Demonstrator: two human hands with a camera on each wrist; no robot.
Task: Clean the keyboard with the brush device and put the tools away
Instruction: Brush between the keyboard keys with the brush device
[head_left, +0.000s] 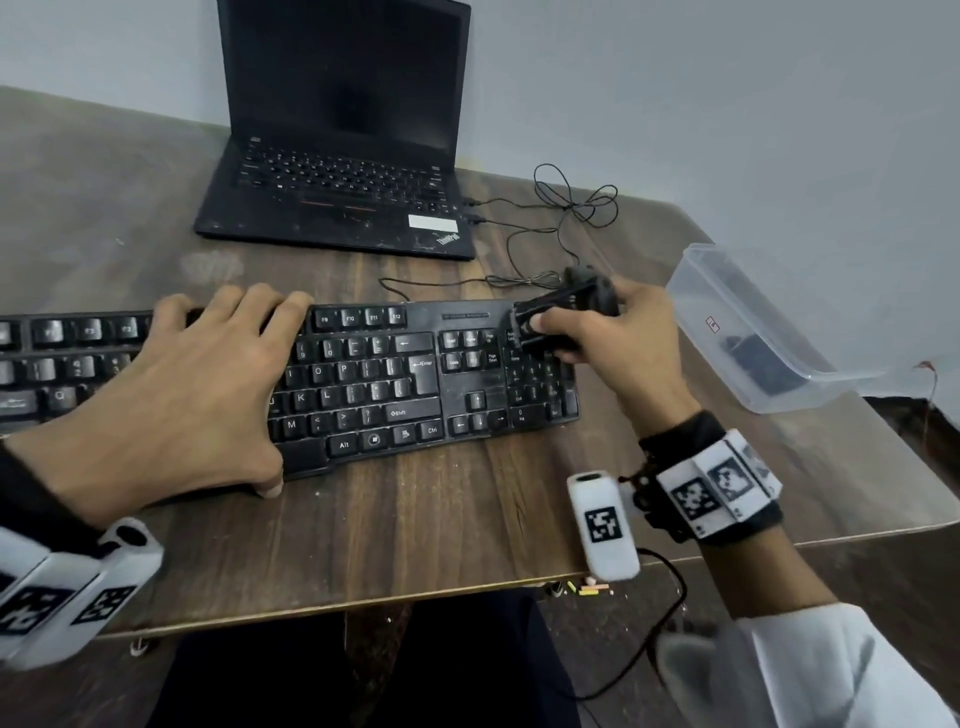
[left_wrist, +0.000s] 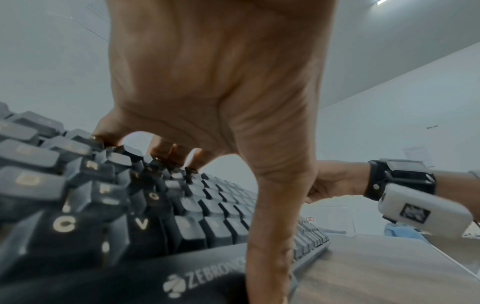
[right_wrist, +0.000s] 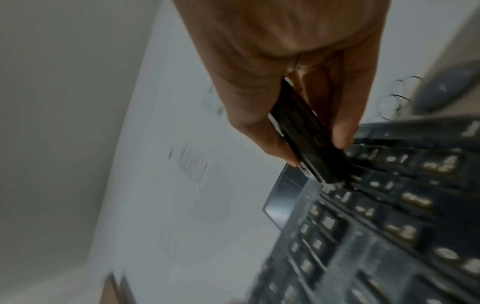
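A black full-size keyboard lies across the wooden table. My left hand lies flat over its middle keys, fingers spread to the function row and thumb at the front edge; in the left wrist view the fingertips press on the keyboard. My right hand grips a black brush device over the number pad at the keyboard's right end. In the right wrist view thumb and fingers pinch the brush device, whose lower end touches the keys.
An open black laptop stands at the back of the table, with thin black cables looping to its right. A clear plastic container with dark items inside sits at the right, near the table's edge. A grey wall is behind.
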